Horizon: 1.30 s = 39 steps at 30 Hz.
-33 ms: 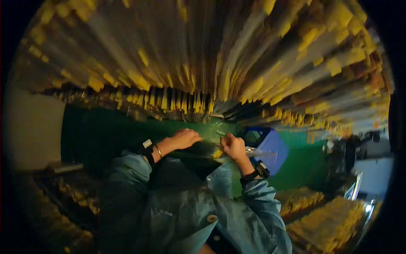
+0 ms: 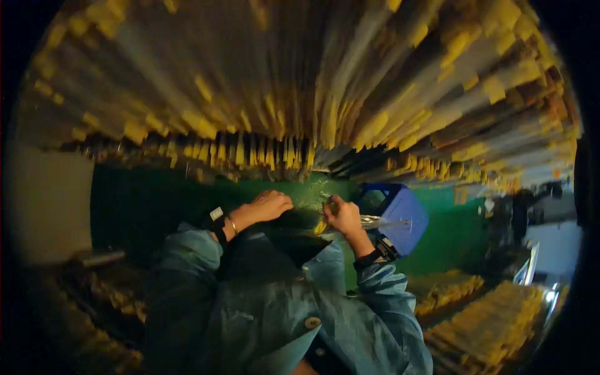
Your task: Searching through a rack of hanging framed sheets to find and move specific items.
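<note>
My left hand (image 2: 269, 205) is in front of my body, its fingers bent and pressed together; whatever they hold, if anything, is too blurred to make out. To its right, a short gap away, my right hand (image 2: 342, 216) is closed in a pinch. A small yellow piece (image 2: 320, 226) shows just below the right fingertips; I cannot tell whether they grip it. Beside the right wrist is a shiny, silvery thing (image 2: 369, 222), in front of a blue plastic stool or bin (image 2: 409, 220) with an opening in its side.
Dense rows of long hanging strips (image 2: 350, 75) with yellow ends fill the far side. Flat stacks with yellow edges (image 2: 494, 322) lie at the near right, more at the near left. Below is a green floor (image 2: 453, 231). A pale panel (image 2: 50, 200) stands at the left.
My left hand has shifted slightly left. The right hand is nearly in the same spot, and the yellow piece below it sits a little differently. The whole view has moved slightly.
</note>
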Tool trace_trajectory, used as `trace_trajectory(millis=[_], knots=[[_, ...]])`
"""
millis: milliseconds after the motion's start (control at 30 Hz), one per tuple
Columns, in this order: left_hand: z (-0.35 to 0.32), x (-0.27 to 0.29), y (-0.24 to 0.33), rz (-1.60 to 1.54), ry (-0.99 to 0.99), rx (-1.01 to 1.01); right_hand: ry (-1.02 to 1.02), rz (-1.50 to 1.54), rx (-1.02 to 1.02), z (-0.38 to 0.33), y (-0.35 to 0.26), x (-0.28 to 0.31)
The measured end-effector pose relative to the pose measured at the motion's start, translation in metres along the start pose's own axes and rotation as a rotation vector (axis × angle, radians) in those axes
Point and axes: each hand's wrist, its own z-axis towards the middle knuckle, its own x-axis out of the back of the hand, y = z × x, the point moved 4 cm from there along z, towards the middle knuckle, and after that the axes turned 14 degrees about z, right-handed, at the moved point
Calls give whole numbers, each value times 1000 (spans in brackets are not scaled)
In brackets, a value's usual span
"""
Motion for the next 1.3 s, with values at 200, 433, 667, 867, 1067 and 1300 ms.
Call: trace_trajectory(millis=[200, 433, 667, 867, 1067, 1300], knots=[[61, -82, -17, 535, 276, -613, -82, -176, -120, 24, 80, -73], [134, -145, -57, 1356, 196, -595, -110, -247, 43, 61, 143, -144], [145, -168, -111, 1320, 809, -536, 205, -378, 9, 80, 204, -138], [146, -176, -123, 1198, 713, -470, 263, -316, 12, 78, 215, -136], [146, -176, -114, 1121, 714, -442, 242, -206, 23, 76, 207, -145], [149, -178, -109, 1220, 651, -390, 296, -241, 26, 87, 187, -168]])
